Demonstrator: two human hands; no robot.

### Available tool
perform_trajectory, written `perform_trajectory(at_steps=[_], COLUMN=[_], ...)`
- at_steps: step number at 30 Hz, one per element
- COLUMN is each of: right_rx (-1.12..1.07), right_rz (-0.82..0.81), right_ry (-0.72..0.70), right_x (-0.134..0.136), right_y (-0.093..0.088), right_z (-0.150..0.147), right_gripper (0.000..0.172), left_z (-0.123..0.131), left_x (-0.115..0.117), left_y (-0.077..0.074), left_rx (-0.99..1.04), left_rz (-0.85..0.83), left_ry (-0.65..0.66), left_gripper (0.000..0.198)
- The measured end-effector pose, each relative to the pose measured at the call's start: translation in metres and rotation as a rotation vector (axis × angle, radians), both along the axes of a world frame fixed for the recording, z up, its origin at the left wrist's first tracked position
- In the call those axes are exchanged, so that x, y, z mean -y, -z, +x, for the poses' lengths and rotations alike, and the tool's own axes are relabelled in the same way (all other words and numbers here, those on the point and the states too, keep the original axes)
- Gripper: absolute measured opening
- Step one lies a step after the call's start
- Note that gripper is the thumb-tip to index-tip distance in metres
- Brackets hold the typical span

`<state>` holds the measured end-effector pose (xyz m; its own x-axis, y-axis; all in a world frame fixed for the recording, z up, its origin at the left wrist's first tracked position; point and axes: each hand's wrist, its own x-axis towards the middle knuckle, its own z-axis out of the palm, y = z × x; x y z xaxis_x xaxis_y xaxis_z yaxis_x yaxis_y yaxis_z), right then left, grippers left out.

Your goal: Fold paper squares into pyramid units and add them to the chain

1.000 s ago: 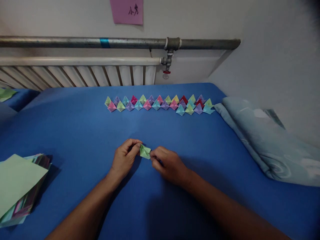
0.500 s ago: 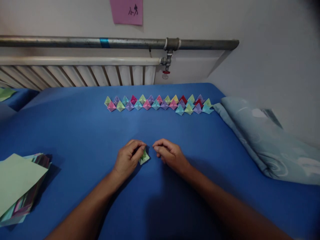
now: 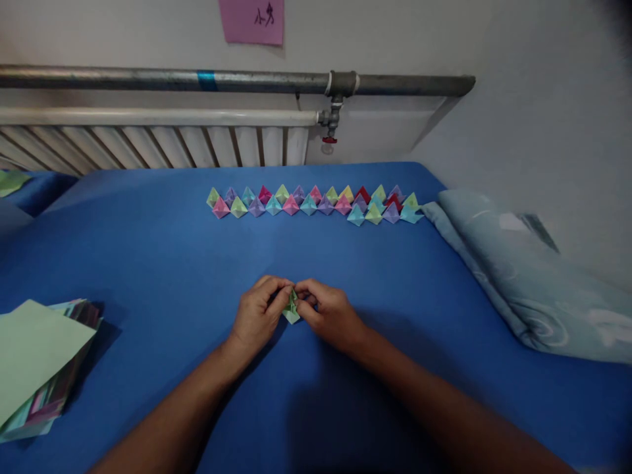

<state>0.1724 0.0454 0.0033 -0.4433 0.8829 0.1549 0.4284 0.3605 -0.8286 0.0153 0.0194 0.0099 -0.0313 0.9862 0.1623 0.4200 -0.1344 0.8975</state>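
Note:
Between my two hands is a small green folded paper piece [image 3: 291, 310], partly covered by fingers. My left hand [image 3: 259, 309] pinches its left side between thumb and fingers. From the right, my right hand [image 3: 326, 311] closes on the opposite side, thumb and fingertips at the paper's edge. Beyond the hands, rows of colourful origami pieces [image 3: 290, 205] stand side by side on the blue surface [image 3: 162, 263]; they are pink, green, purple, blue, yellow and red.
A stack of coloured paper sheets [image 3: 42, 359] lies at the left, light green on top. Folded grey-blue bedding [image 3: 513, 283] rests along the right. Behind the blue surface are a white radiator [image 3: 197, 145], a metal pipe [image 3: 148, 79] and a red-handled valve [image 3: 329, 139].
My right hand has moved left and now grips the green folded paper. My left hand has shifted slightly right with the paper. The camera view has moved a little.

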Motion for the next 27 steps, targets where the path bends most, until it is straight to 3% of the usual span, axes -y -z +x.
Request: perform_trajectory(at_steps=[7,10,18,27], right_rx=[-0.045,-0.055,-0.144,-0.118], right_rz=[-0.033,-0.034,-0.172,-0.134], right_ry=[0.061,0.086,0.099,0.062], right_x=[-0.0026,-0.0029,-0.0043,-0.0030], right_y=[0.0024,0.0023,0.0058,0.0047], right_z=[0.0028,0.0032,0.0025,0.0041], right_gripper=[0.012,0.012,0.011,0.011], left_z=[0.0001,0.0004,-0.0002,0.0006], left_x=[0.0008,0.0001,0.0005,0.0002], left_y=[-0.0008,0.0000,0.0027,0.0021], left_rx=[0.303,0.318,0.380,0.386], left_rz=[-0.236,-0.311,-0.370,-0.356], left_ry=[0.027,0.050,0.088,0.063], left_gripper=[0.023,0.025,0.021,0.017])
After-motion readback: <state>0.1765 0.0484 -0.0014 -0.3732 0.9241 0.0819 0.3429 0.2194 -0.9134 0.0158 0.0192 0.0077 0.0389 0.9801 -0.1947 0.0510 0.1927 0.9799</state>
